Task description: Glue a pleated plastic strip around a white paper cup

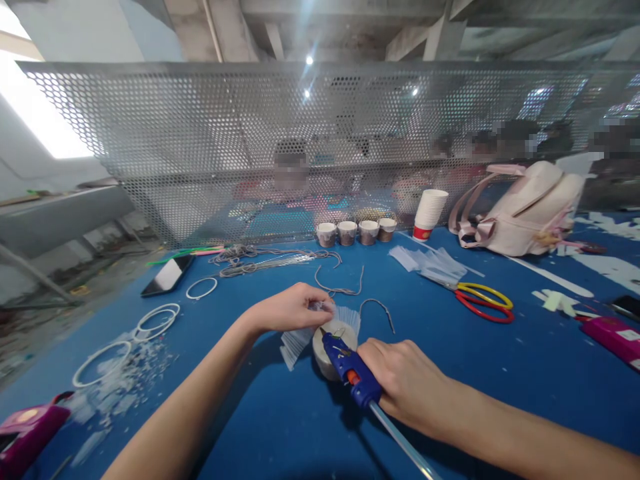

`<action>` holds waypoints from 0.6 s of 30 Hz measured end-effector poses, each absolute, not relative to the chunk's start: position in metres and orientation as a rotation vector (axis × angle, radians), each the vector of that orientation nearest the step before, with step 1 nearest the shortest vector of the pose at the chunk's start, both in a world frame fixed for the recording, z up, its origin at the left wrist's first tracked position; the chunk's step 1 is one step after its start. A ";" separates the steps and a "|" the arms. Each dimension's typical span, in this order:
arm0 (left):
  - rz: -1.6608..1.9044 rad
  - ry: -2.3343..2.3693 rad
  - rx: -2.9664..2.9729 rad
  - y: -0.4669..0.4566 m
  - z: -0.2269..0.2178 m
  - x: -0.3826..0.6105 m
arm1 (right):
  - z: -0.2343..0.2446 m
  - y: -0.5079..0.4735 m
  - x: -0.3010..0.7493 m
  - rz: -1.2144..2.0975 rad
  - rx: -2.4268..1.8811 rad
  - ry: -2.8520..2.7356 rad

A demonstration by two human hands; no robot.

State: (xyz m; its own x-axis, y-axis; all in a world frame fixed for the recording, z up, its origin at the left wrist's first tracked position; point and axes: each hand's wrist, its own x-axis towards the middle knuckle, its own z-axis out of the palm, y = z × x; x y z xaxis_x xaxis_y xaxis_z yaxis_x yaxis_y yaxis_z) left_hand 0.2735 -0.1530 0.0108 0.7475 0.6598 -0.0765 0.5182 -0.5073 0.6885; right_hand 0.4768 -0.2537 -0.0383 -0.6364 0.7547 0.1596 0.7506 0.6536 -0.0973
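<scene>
My right hand is wrapped round a blue glue gun with a clear glue stick sticking out of its back. The gun's nozzle points down at the top of a whitish paper cup on the table. At the cup's far left rim, my left hand pinches a strip of pleated translucent film. This film runs partly round the cup's upper edge and spreads out to the left. My left fingertips are close to the nozzle; whether they touch the cup I cannot tell.
Scissors with red and yellow handles lie right, beside folded film. Several small cups and a cup stack stand before a perforated metal screen. White rings, a phone, grey cord and a backpack surround them.
</scene>
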 end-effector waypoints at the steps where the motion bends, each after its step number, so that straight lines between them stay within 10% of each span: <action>1: 0.252 0.880 2.229 -0.153 0.011 0.273 | -0.039 -0.254 0.477 0.023 -1.232 -2.686; 18: 0.241 0.889 2.247 -0.154 0.011 0.274 | -0.045 -0.253 0.478 -0.034 -1.285 -2.649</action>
State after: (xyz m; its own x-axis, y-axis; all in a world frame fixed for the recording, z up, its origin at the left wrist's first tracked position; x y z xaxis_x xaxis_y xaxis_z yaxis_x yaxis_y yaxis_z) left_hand 0.2737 -0.1535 0.0106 0.7473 0.6598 -0.0783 0.5302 -0.5212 0.6688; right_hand 0.4779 -0.2530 -0.0448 -0.6035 0.7753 0.1860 0.7798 0.6226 -0.0649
